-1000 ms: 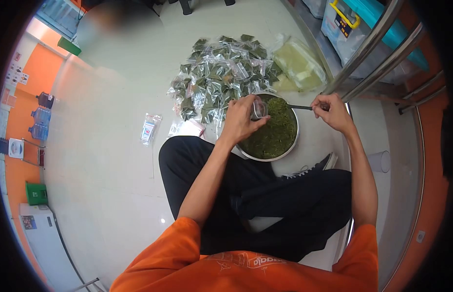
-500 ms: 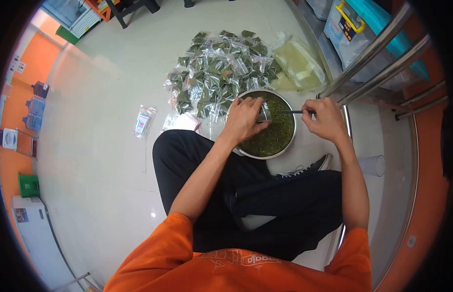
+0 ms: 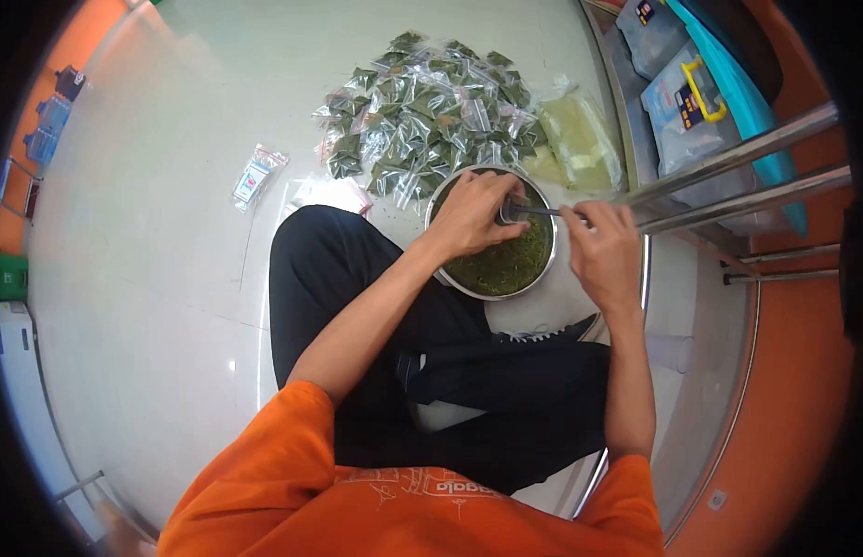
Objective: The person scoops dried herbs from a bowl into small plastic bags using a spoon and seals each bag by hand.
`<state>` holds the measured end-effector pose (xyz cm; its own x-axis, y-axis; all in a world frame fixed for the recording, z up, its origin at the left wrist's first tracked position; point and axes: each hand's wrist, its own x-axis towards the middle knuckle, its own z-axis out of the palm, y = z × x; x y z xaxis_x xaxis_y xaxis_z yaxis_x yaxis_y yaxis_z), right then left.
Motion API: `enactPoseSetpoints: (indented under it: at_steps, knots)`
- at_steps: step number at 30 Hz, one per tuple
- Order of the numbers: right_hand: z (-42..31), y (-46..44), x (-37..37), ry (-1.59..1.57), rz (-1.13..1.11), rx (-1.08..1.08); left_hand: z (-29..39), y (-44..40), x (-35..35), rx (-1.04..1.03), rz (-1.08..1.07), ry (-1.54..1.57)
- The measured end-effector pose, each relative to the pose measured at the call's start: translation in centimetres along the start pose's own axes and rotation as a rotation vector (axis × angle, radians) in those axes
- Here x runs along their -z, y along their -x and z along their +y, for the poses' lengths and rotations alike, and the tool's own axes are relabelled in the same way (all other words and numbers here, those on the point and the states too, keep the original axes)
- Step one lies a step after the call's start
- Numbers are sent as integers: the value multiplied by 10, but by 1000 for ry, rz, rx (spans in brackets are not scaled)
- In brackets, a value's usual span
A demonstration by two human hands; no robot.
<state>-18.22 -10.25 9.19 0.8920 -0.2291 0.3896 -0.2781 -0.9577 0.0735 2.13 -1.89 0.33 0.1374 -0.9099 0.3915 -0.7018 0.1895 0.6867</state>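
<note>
A round metal bowl (image 3: 553, 246) of chopped green leaves (image 3: 501, 269) stands on the floor in front of my crossed legs. Over its upper left side, my left hand (image 3: 473, 213) is closed around a small clear plastic bag (image 3: 508, 213), its mouth facing right. My right hand (image 3: 603, 243), at the bowl's right edge, grips the handle of a thin spoon (image 3: 543, 212). The spoon points left and its tip is at the bag's opening; the tip itself is partly hidden by the bag and fingers.
Behind the bowl lies a heap of filled zip bags (image 3: 422, 121), with a larger yellowish plastic packet (image 3: 585, 139) beside it. A pack of bags (image 3: 258, 176) lies left. Metal rails (image 3: 738, 153) and storage boxes (image 3: 687, 102) stand right; a clear cup (image 3: 671, 353) lies near my shoe.
My right hand has moved the spoon left, bringing its tip from over the leaves to the bag's opening. My left hand stays over the bowl. The whole view has shifted and turned slightly.
</note>
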Motion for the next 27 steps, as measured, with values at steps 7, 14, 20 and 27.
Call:
enactPoseSetpoints:
  at_steps: [7, 14, 20, 27]
  knots:
    - [6, -2, 21, 58, 55, -20, -7, -3, 1, 11, 151, 112]
    - [29, 12, 6, -94, 59, -277, -10, -1, 3, 238, 150, 300]
    - [47, 34, -79, -420, -221, -511, 1, -1, 3, 391, 212, 603]
    - [-21, -10, -37, -1056, 102, -635, 15, 5, -2, 491, 47, 859]
